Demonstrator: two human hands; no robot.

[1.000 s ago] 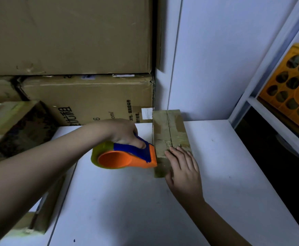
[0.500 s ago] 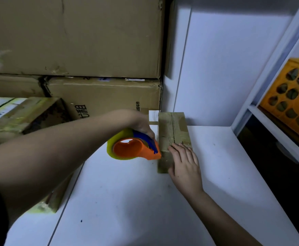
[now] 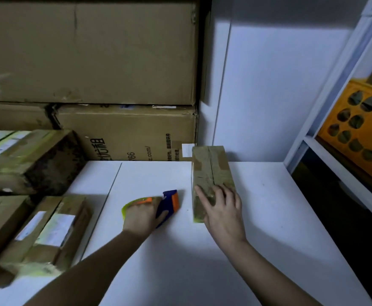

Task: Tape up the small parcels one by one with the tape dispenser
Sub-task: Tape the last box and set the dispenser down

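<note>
Your left hand (image 3: 142,214) grips the tape dispenser (image 3: 156,206); right hand (image 3: 221,206), fingers relaxed, steadies the small parcel (image 3: 211,171). Releasing risks tipping it.

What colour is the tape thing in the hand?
The tape dispenser is orange and blue, with yellowish tape, seen in the head view.

Our left hand (image 3: 143,215) gripped the tape dispenser (image 3: 169,203) on the white table (image 3: 269,217); our right hand (image 3: 221,206) rested on the small parcel (image 3: 211,171).
</note>
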